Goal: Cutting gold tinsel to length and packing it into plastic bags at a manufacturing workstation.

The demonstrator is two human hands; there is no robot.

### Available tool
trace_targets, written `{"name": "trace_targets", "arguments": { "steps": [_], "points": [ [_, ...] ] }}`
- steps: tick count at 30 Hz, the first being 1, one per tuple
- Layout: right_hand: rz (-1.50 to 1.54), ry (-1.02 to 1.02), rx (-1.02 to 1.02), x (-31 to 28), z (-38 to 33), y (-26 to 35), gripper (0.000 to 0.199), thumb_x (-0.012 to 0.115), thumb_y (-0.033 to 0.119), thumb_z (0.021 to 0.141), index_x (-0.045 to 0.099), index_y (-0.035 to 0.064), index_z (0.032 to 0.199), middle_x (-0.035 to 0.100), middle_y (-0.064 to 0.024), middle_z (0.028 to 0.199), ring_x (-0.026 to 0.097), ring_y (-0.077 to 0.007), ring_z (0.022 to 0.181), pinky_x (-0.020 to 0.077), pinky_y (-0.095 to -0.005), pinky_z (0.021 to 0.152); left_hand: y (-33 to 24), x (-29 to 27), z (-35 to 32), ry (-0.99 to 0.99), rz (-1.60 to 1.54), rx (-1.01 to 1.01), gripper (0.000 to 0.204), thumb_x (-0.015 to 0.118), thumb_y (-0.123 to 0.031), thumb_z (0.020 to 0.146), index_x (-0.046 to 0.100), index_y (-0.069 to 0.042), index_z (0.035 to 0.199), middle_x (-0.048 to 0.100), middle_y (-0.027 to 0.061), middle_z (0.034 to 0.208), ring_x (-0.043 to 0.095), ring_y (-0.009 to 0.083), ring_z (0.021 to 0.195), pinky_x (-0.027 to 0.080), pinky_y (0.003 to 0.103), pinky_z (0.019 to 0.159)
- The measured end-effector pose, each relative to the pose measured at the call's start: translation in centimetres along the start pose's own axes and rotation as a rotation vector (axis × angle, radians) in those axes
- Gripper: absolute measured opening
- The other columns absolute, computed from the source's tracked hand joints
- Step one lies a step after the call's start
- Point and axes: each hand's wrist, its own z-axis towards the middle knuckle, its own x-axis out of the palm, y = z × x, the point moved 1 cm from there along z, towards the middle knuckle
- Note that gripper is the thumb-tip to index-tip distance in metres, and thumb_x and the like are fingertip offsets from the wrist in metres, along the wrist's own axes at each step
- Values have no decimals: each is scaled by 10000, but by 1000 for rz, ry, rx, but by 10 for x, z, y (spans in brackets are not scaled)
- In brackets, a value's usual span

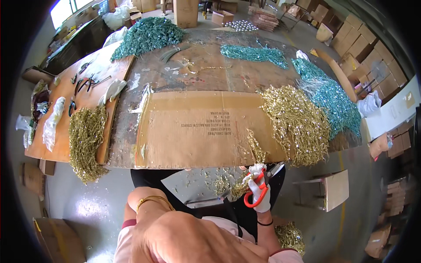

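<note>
Worn wooden tabletops are being seen from above in a workshop stacked with cardboard boxes (pixel 359 44), and a flattened sheet of cardboard (pixel 197 129) is being used as a work surface just above the gripping hand. Well to the left of the grip, a bundle of gold tinsel (pixel 85 140) is being left hanging over the edge of an orange board (pixel 57 144), with pliers (pixel 83 83) lying farther back on it. Far up and to the left of the grip, a heap of teal tinsel (pixel 147 35) is being kept at the back of the table. Close below and left of the grip, the left hand (pixel 175 236) is being held near the camera, large and blurred, a gold bangle (pixel 151 200) being worn at the wrist; whether anything is being held in it cannot be told. The right hand (pixel 259 193), gloved in white, is being closed through the loops of red-handled scissors (pixel 256 188), whose blades are being pointed up toward a gold tinsel strand (pixel 254 149) just above the grip. Up and to the right of the grip, a gold tinsel pile (pixel 298 122) is being rested on the table beside a teal tinsel pile (pixel 333 101).
</note>
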Motion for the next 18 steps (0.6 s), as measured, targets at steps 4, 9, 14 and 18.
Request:
{"name": "trace_targets", "arguments": {
  "steps": [4,9,14,18],
  "points": [
    [18,23,-10,4,-2,1,328,529,-11,809,475,-3,1133,516,-17,1028,494,-111,949,383,-264,880,12,1,-30,-266,66,157,210,589,-172,834,550,-46,998,441,42,513,352,132,396,278,283,424],
    [-53,137,-51,14,-7,31,318,523,-54,787,486,19,1094,499,-23,1010,495,-107,956,382,-268,873,49,-114,-40,29,774,16,194,603,-133,820,630,2,957,601,124,923,541,229,863,426,330,785],
    [-201,241,74,29,3,32,199,648,103,784,521,32,920,497,21,781,470,-83,693,401,-240,651,135,-151,-81,-169,933,-431,290,599,-156,853,589,42,1065,546,119,1042,522,183,965,415,286,832],
    [-197,340,88,32,7,34,187,645,114,801,554,34,943,538,22,830,491,-57,763,406,-223,666,137,-158,-90,-286,881,-419,254,591,-128,858,593,43,1047,550,113,1019,529,173,953,415,284,849]
  ]
}}
